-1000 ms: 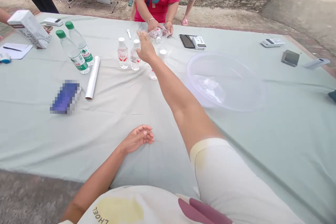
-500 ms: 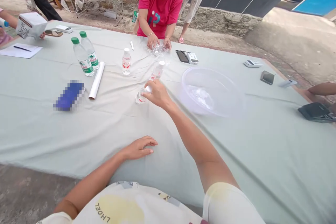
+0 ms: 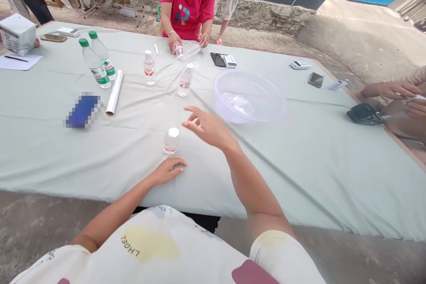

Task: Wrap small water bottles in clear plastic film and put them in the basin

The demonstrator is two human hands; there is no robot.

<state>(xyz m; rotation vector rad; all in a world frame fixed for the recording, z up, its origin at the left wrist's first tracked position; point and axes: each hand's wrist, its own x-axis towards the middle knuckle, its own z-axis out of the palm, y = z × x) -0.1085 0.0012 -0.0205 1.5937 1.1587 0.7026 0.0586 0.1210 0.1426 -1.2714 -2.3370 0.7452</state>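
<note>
A small clear water bottle (image 3: 171,142) with a white cap stands upright on the cloth-covered table, close in front of me. Just this side of it, my left hand (image 3: 168,170) rests on the cloth with fingers loosely apart, holding nothing. My right hand (image 3: 208,128) hovers to the right of and beyond that bottle, empty, its fingers stretched to the left. Farther off, a second small bottle (image 3: 185,81) stands upright, and a third (image 3: 149,69) is to its left. The person opposite grips another small bottle (image 3: 179,50) by crinkled clear plastic wrap.
A translucent purple basin (image 3: 282,100) with clear plastic inside sits at right. Two green-capped bottles (image 3: 98,71), a white roll (image 3: 114,93) and a blurred blue object (image 3: 82,111) lie left. Phones and white devices (image 3: 229,61) are farther back; a dark pouch (image 3: 364,114) is near another person's hands.
My right hand has let go of the small bottle, which now stands nearer me by my left hand. The person opposite has lifted a bottle. The view has shifted slightly.
</note>
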